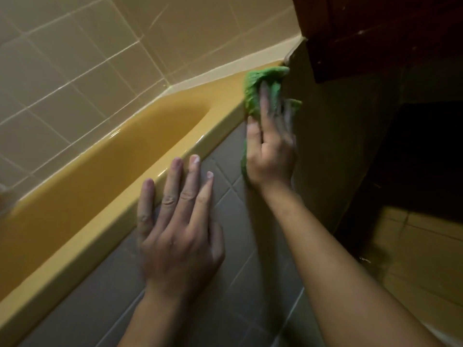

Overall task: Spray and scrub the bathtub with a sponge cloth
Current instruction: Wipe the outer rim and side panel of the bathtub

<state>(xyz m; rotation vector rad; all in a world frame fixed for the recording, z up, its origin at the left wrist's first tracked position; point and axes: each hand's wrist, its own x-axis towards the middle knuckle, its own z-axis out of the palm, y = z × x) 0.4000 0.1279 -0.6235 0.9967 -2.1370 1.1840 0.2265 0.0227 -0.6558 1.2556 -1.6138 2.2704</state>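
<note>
The yellow bathtub [105, 186] runs from the lower left up to the far corner, its glossy rim bordering a grey tiled front panel. A green sponge cloth [258, 86] lies at the far end of the rim, partly hanging over the panel. My right hand [271, 144] presses flat on the cloth with straight, spread fingers, which look blurred. My left hand [179, 226] rests flat, fingers straight, with fingertips on the tub rim and palm against the grey panel. No spray bottle is in view.
Beige wall tiles [75, 58] rise behind the tub. A dark wooden cabinet [375, 33] and a wall face [338, 134] stand right beside the cloth. A tiled floor [413, 259] lies in shadow at the lower right.
</note>
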